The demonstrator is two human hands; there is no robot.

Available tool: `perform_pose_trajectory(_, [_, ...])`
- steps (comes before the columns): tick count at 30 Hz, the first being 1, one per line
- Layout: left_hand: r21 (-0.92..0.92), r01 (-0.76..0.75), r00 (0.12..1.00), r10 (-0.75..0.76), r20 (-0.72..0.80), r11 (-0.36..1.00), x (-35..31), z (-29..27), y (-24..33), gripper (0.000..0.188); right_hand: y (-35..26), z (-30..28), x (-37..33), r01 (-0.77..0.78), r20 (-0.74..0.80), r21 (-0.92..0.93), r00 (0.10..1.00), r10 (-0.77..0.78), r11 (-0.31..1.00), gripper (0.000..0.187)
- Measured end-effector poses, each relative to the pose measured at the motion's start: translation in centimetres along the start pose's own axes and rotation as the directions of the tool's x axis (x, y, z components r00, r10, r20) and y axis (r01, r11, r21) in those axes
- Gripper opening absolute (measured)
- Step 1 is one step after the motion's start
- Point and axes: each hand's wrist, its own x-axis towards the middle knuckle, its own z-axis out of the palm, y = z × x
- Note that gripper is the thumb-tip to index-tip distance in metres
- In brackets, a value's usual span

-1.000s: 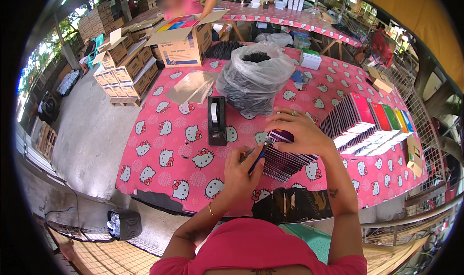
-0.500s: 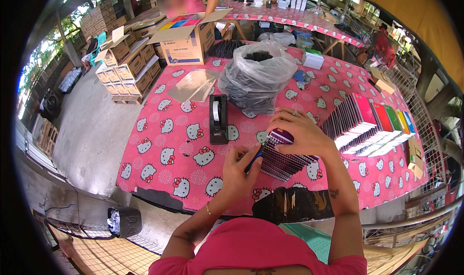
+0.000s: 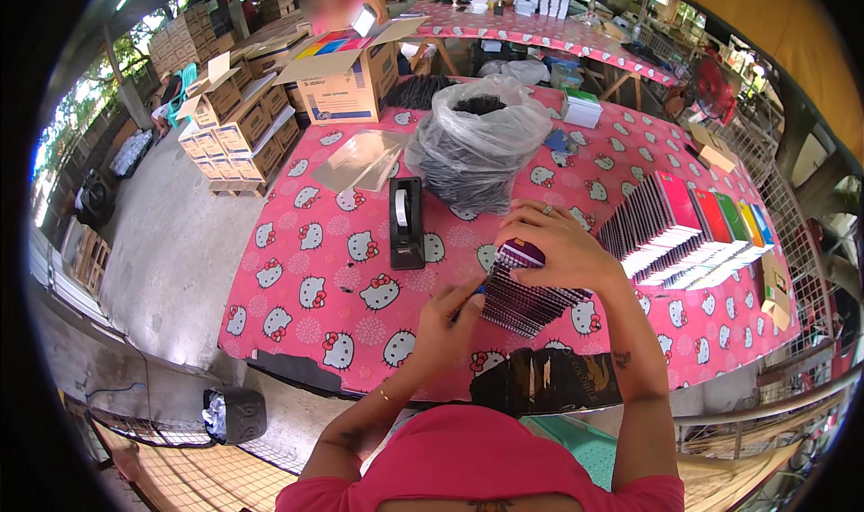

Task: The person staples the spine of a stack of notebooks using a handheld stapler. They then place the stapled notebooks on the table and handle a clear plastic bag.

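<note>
On the pink patterned table, a stack of spiral-bound notebooks with purple covers lies in front of me, fanned so the coil edges show in rows. My right hand presses over its far end, fingers curled round the top notebooks near a purple cover. From the left, my left hand is closed round a slim hand tool with a blue-and-black handle, mostly hidden by the fingers. Its thin tip meets the coil edge at the stack's left side; whether it is pliers I cannot tell.
Beyond my hands stand a black tape dispenser and a clear plastic bag of black coils. Clear plastic sheets lie at left. Stacked colourful notebooks fill the right. A co-worker holds an item above an open carton.
My left hand has turned slightly and shifted with the tool along the coil edge; my right hand stays put. The co-worker's hand has risen from the carton with a pale item.
</note>
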Motion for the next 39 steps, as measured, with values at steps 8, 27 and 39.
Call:
perform_pose_trajectory(8, [-0.046,0.217,0.975,-0.214,0.065,0.975,0.2,-0.6,-0.3,0.039,-0.1,0.0,0.0,0.0,-0.003,-0.01,1.0,0.0,1.0,0.044])
perform_pose_trajectory(27, [-0.083,0.27,0.955,-0.255,0.154,0.959,0.6,-0.3,-0.2,0.041,0.1,0.0,0.1,0.006,0.002,0.008,1.0,-0.006,1.0,0.044])
perform_pose_trajectory(39, [-0.458,0.465,0.885,-0.389,0.255,0.758,0.1,-0.4,-0.4,0.036,0.2,0.1,0.1,-0.006,0.004,0.019,1.0,0.006,1.0,0.044])
